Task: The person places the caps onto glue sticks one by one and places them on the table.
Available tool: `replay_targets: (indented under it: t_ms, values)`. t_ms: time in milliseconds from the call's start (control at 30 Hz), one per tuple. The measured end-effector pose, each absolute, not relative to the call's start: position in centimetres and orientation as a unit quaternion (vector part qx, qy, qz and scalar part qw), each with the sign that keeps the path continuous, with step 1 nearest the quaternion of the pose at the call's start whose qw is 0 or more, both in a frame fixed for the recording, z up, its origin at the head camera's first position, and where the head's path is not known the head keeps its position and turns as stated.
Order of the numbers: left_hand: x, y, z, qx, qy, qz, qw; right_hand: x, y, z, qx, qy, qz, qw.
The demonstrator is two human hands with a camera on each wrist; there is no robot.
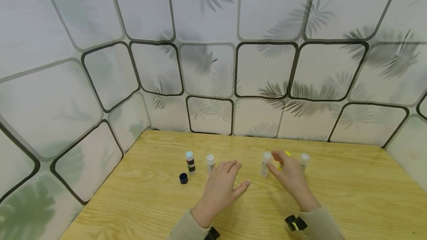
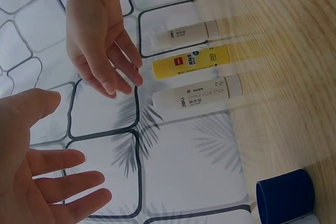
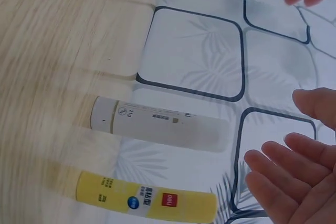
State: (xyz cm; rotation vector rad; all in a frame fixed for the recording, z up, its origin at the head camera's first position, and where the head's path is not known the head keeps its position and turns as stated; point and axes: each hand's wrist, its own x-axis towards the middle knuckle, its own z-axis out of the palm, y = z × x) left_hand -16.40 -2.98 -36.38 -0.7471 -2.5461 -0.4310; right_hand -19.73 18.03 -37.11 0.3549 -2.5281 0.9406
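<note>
My left hand (image 1: pixel 220 188) hovers over the table in front of a white glue stick (image 1: pixel 210 159), its fingers spread and nothing held. My right hand (image 1: pixel 291 175) is raised by a row of upright glue sticks, fingers apart and gripping nothing. In that row stand a white glue stick (image 1: pixel 264 169), a yellow glue stick (image 2: pixel 191 61) and another white glue stick (image 2: pixel 184 34). The right hand partly hides the yellow one in the head view. From the right wrist view, a gap separates the right palm (image 3: pixel 299 182) from the yellow glue stick (image 3: pixel 147 198).
Left of the left hand stands a dark-labelled bottle or stick with a pale blue top (image 1: pixel 190 163). A small dark blue cap (image 1: pixel 183 178) sits just in front of it. Patterned cloth (image 1: pixel 210 114) rises behind the wooden table (image 1: pixel 146 203).
</note>
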Motion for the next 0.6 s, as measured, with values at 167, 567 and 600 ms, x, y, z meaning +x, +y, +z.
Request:
replay_targets:
  t_ms: [167, 567, 600]
  values:
    - [-16.4, -3.0, -36.5, -0.274, -0.922, -0.156, 0.225, -18.6, 18.4, -36.7, 0.14, -0.916, 0.306, 0.218]
    - [-16.4, -3.3, -36.3, -0.284, -0.922, -0.147, 0.219, -17.5, 19.0, -36.9, 0.14, -0.928, 0.272, 0.213]
    - [-16.5, -3.4, -36.2, -0.285, -0.923, -0.143, 0.215, -17.5, 19.0, -36.9, 0.139, -0.929, 0.273, 0.21]
